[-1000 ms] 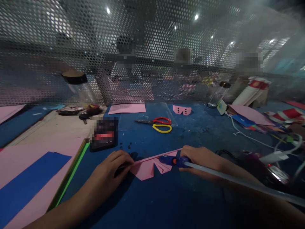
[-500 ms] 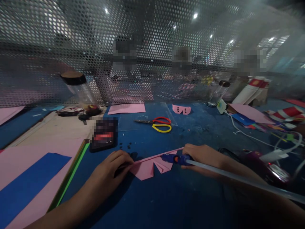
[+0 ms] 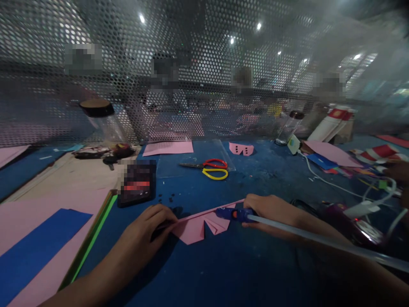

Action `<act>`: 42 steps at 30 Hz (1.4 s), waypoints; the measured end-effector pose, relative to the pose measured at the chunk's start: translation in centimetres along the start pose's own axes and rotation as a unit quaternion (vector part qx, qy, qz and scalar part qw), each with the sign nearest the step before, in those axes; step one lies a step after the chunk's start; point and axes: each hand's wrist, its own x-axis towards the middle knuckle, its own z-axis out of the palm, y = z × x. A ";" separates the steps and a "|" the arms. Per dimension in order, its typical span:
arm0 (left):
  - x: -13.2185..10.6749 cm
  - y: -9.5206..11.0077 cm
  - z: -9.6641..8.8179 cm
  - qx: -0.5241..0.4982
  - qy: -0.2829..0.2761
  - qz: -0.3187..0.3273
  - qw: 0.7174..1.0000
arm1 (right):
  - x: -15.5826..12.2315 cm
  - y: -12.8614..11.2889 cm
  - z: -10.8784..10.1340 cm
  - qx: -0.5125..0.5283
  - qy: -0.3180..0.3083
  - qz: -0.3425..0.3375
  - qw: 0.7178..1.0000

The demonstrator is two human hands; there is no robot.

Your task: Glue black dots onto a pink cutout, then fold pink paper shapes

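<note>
A folded pink paper piece [image 3: 194, 228] lies on the blue table [image 3: 223, 264] in front of me. My left hand [image 3: 148, 228] pinches its left end with closed fingers and presses it down. My right hand [image 3: 268, 209] is wrapped round a blue glue gun [image 3: 231, 213], with a long clear glue stick [image 3: 319, 241] trailing back along my forearm. The gun's nozzle points left and rests on the upper edge of the pink piece.
Red-and-yellow scissors [image 3: 212, 168] lie behind the paper, and a small pink cut-out [image 3: 242, 148] sits farther back. A dark phone [image 3: 137, 183], pink and blue sheets [image 3: 41, 238] and a jar [image 3: 102, 121] are at left. Cables and coloured scraps [image 3: 361, 187] crowd the right. A perforated metal screen [image 3: 204, 76] closes the back.
The hands and the glue gun stay almost in place on the pink paper. Only the view has shifted slightly.
</note>
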 end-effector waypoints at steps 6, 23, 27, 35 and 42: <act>-0.1 -0.3 0.1 -0.005 -0.002 0.004 1.000 | -0.1 -0.5 -0.5 -0.009 -0.021 0.026 0.999; -0.2 -0.3 0.1 0.015 0.005 0.012 1.000 | -0.8 0.6 -2.2 0.166 0.066 0.030 0.983; -0.1 -0.1 0.0 0.022 0.012 0.020 0.999 | -1.2 1.6 -2.3 0.130 0.154 0.066 0.977; -0.3 -1.1 0.3 0.024 0.001 0.013 1.000 | -0.3 6.1 -1.0 -0.024 0.199 0.149 0.968; -0.2 -1.5 0.3 0.024 0.019 0.028 0.999 | 1.6 11.3 0.9 -0.030 0.177 0.230 0.956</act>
